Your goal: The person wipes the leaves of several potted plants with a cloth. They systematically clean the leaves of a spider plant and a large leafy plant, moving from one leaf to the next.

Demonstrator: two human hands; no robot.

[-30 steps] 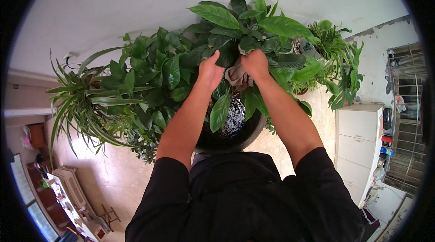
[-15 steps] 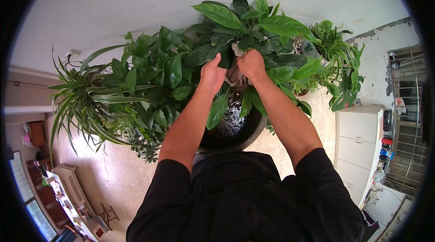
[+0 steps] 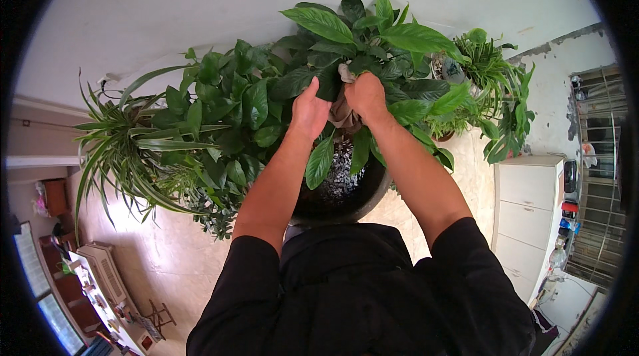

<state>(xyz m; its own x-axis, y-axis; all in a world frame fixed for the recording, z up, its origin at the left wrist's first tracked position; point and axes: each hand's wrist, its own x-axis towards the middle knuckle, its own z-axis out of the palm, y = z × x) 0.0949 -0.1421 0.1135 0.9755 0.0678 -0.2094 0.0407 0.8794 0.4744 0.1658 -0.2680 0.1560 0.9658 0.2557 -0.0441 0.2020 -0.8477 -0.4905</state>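
Note:
A crumpled greyish-beige cloth [image 3: 343, 116] hangs between my hands among the broad dark-green leaves [image 3: 323, 21] of a potted plant. Wrapped round part of it, my right hand [image 3: 365, 95] is closed, with a bit of cloth sticking out above the fist. My left hand [image 3: 310, 112] is beside the cloth, thumb up against a dark leaf; its other fingers are hidden. Below both hands is a large dark round pot [image 3: 373, 204], its inside wet-looking and glinting. A single green leaf [image 3: 321, 163] droops over the pot, between my forearms.
Leafy plants [image 3: 255, 103] and a striped spider plant [image 3: 126, 133] crowd the left; more hanging greenery [image 3: 506, 116] is at the right. A pale wall [image 3: 200, 3] rises behind. A white drawer cabinet [image 3: 526, 199] and a barred window [image 3: 596, 176] are at the right.
Both hands have shifted very slightly to the left, the right one a touch upward with the cloth. Otherwise the scene looks the same.

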